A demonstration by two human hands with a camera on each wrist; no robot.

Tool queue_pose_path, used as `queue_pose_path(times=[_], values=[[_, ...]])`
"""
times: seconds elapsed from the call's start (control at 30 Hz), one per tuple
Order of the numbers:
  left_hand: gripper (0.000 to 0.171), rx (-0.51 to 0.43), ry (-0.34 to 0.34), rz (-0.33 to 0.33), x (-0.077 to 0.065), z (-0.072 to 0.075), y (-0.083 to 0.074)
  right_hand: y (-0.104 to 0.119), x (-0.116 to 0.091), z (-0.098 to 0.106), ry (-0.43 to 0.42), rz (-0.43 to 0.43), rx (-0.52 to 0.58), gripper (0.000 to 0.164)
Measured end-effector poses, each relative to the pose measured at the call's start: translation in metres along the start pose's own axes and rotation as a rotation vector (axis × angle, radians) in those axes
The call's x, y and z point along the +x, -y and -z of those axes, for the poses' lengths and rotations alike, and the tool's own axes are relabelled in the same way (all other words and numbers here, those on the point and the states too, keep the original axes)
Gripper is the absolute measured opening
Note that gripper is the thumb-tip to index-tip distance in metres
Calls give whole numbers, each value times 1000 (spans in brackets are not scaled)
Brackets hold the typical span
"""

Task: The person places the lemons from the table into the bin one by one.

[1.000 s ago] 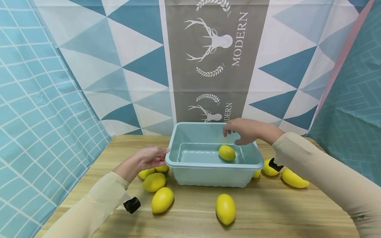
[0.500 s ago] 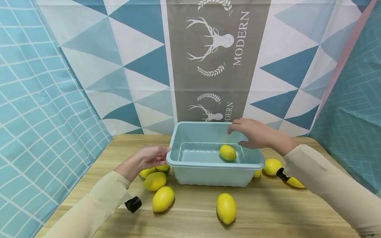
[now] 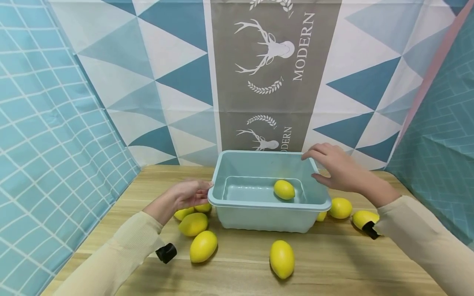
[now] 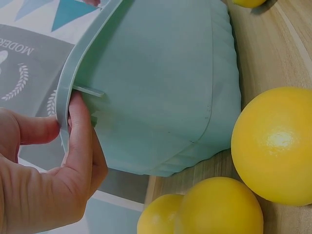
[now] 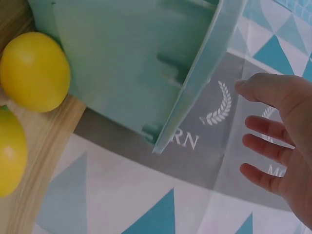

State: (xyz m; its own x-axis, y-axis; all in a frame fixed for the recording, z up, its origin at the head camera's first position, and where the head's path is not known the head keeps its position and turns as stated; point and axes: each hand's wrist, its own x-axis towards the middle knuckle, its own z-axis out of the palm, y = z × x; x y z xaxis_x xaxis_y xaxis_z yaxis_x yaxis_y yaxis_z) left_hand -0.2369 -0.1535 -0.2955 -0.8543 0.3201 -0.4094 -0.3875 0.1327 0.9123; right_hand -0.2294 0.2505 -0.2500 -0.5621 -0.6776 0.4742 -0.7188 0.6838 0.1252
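We see a pale blue-green plastic bin (image 3: 264,218) standing upright, its rim pinched at the left end by the left hand (image 3: 190,194), while the right hand (image 3: 335,166), fingers parted, is just beside the right end, apart from it. Inside, one yellow lemon (image 3: 284,190) lies on the floor, toward the right. Outside we count four lemons (image 3: 203,246) grouped by the left end, a single lemon (image 3: 282,259) in front, and three lemons (image 3: 340,208) rightward, one partly hidden by the bin
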Motion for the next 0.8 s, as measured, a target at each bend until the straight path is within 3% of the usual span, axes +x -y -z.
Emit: queue_pose_path(times=[0.37, 0.47, 0.6, 0.8], values=[[38, -1, 10, -5, 0, 3, 0, -11, -39, 8, -49, -28, -77, 50], [38, 2, 20, -11, -1, 4, -1, -14, -47, 9, -73, -7, -90, 37], [38, 2, 30, -17, 0, 4, -1, -18, -58, 8, -106, -16, -134, 68], [39, 2, 22, -7, 0, 3, 1, -21, -79, 4, -123, -79, -186, 73]])
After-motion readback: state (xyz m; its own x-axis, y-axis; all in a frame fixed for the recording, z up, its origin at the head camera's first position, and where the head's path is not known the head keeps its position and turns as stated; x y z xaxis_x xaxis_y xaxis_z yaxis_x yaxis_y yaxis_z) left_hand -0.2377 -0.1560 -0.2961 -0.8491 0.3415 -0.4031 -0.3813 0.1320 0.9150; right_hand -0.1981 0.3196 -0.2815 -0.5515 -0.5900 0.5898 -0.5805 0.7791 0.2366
